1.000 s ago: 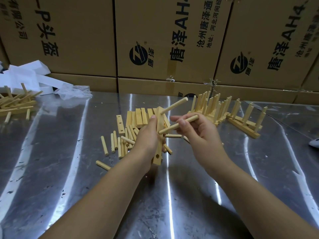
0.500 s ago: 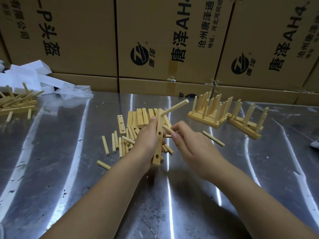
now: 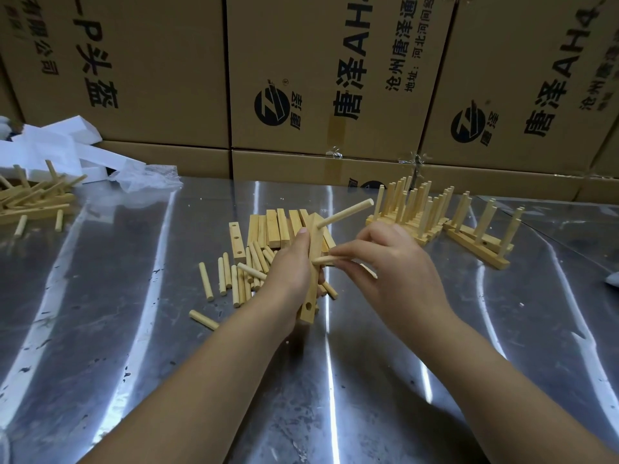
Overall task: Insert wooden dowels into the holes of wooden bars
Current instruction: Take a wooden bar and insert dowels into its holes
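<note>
My left hand (image 3: 289, 272) grips a wooden bar (image 3: 313, 283) held upright above the metal table. One dowel (image 3: 346, 212) sticks out of the bar's top hole, pointing up and right. My right hand (image 3: 392, 272) pinches a second dowel (image 3: 323, 260) whose tip meets the bar's middle hole. The bar's lowest hole is open. Loose dowels (image 3: 231, 279) and a stack of plain bars (image 3: 281, 226) lie behind my left hand.
Finished bars with upright dowels (image 3: 412, 209) stand at the back right, another (image 3: 482, 236) beside them. More wooden pieces (image 3: 30, 202) and white paper (image 3: 60, 145) lie at the far left. Cardboard boxes (image 3: 328, 78) wall off the back of the table (image 3: 134, 329).
My right hand turned the second dowel and brought its tip to the middle hole of the bar. My left hand kept the bar upright in place.
</note>
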